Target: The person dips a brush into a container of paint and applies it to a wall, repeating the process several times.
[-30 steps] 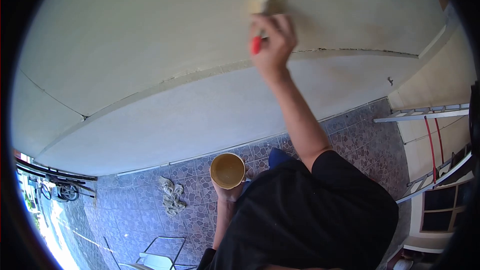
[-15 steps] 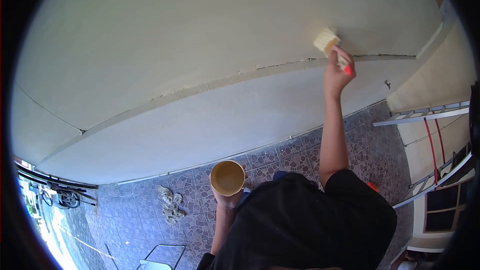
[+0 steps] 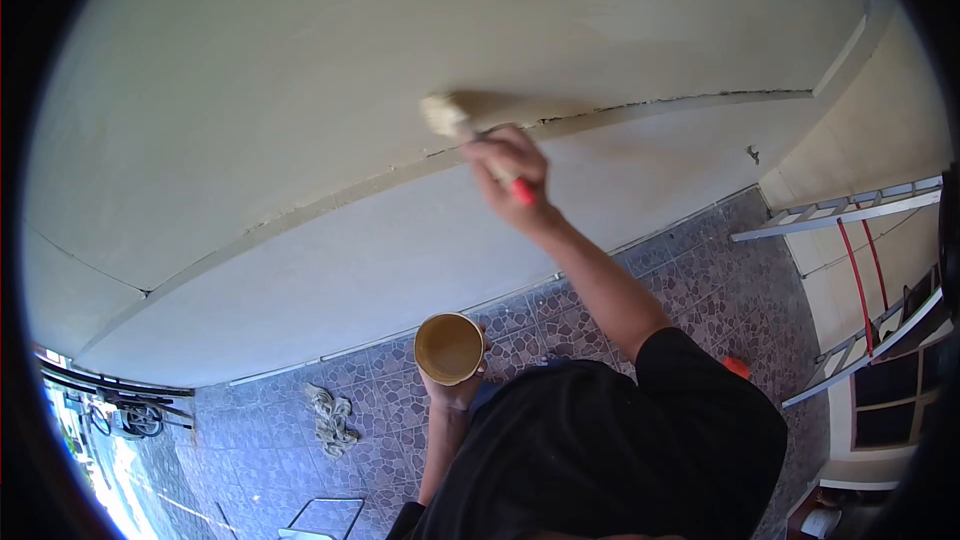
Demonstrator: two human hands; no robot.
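the right hand [image 3: 510,168] was raised and clenched around a red-handled flat paintbrush [image 3: 470,135], its pale bristles pressed to the broad cream-painted wall [image 3: 300,90] just above a cracked horizontal seam [image 3: 650,108]. the left hand [image 3: 452,392] was wrapped around a small round yellow paint cup [image 3: 448,348], held low near the chest. below lay a purple patterned tile floor [image 3: 720,290], a white ladder [image 3: 850,210] and a crumpled grey rag [image 3: 328,418].

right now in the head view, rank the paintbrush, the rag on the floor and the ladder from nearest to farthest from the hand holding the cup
From the left hand, which holds the cup:
1. Rag, on the tiled floor just left of it.
2. Paintbrush, above, against the wall in the right hand.
3. Ladder, far right.
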